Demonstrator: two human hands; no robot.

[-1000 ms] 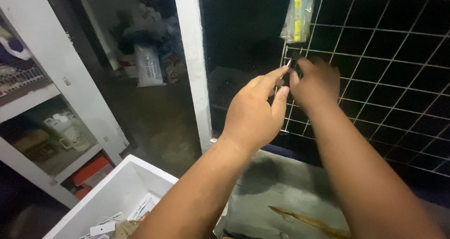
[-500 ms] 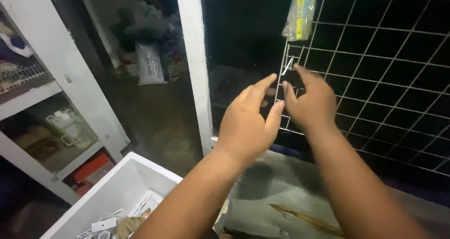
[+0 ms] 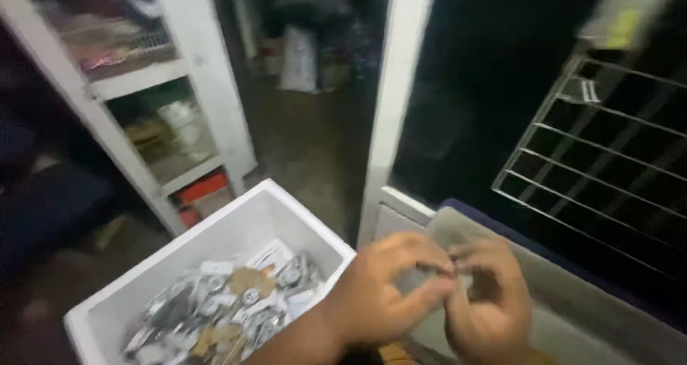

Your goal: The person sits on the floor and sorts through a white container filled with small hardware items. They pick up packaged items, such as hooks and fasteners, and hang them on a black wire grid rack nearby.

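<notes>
The left hand and the right hand are close together, low in the picture, over a grey tabletop. Their fingers curl in and meet at the tips. I cannot tell if they hold anything. Just left is a white box full of small packets. A wire rack hangs up on the right.

Open space lay above the white box of small packets, while the white post and wire grid hemmed the hands on the far and right sides.
</notes>
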